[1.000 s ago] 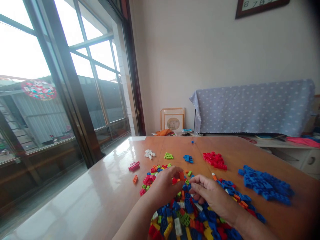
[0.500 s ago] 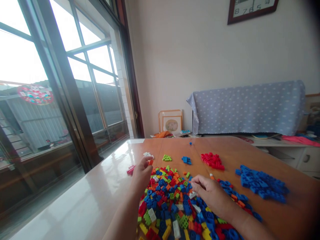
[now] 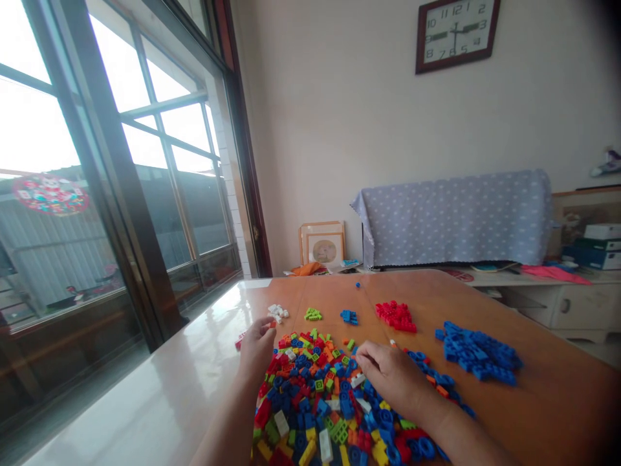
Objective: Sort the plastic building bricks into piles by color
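Note:
At the left edge of the brick heap, my left hand (image 3: 258,343) pinches a small orange building brick (image 3: 272,325) between thumb and fingers. Just beyond it lies a small group of white bricks (image 3: 278,313). Pink bricks (image 3: 239,340) show partly behind this hand. My right hand (image 3: 388,369) is over the right part of the mixed heap of bricks (image 3: 315,395), its fingers curled together. Whatever they hold, if anything, is hidden. A white brick (image 3: 358,380) lies right below its fingertips.
Sorted groups stand beyond the heap: lime green bricks (image 3: 313,314), a few blue bricks (image 3: 349,317), red bricks (image 3: 396,316) and a larger blue pile (image 3: 478,353) on the right. A single blue piece (image 3: 358,285) sits near the table's (image 3: 543,414) far edge. Windows are at left.
The camera view has tilted up and shifted right, bringing the wall clock more fully into view. My left hand has moved slightly left with the orange brick. My right hand stays over the heap.

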Tool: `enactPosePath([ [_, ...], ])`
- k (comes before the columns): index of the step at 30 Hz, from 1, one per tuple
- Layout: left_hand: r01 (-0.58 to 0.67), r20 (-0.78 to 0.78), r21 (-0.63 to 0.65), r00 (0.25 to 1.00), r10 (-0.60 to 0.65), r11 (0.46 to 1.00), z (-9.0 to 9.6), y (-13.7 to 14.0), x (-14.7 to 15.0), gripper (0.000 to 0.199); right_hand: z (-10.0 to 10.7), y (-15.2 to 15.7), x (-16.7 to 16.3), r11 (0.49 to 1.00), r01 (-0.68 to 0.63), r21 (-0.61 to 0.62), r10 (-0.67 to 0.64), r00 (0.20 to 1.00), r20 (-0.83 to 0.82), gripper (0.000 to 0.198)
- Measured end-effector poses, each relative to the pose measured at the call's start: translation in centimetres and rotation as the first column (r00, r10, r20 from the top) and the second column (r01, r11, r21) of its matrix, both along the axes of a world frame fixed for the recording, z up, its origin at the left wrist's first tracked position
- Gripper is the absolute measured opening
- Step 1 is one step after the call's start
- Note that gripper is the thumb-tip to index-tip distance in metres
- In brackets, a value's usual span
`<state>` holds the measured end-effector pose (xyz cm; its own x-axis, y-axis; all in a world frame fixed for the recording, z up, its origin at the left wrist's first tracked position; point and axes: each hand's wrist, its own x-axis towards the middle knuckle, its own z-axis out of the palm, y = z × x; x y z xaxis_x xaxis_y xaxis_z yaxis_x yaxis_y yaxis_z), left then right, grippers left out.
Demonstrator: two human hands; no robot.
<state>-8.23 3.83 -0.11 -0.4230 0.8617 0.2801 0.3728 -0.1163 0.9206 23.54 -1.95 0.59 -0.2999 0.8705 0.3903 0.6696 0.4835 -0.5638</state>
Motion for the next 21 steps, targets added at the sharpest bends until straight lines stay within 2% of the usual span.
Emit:
enactPosePath([
  [5,0.0,0.1,0.056,0.995,-0.005,0.998,1.0,-0.5,0.6,0.051,0.5,-0.2,0.3,0.999,0.018,0.035,-0.019,1.0,0.014,0.026],
  [10,-0.023,0.116,0.006,0.993,0.023,1.0,1.8,-0.9,0.1,0.049,0.6,-0.3,0.6,0.999,0.026,0.038,-0.027,1.0,0.016,0.027],
  [21,-0.089,0.047,-0.047,0.995,0.091,0.995,-0.4,-3.5,-5.6,0.033,0.0,0.2,1.0,0.999,0.02,0.037,-0.021,1.0,0.017,0.03],
])
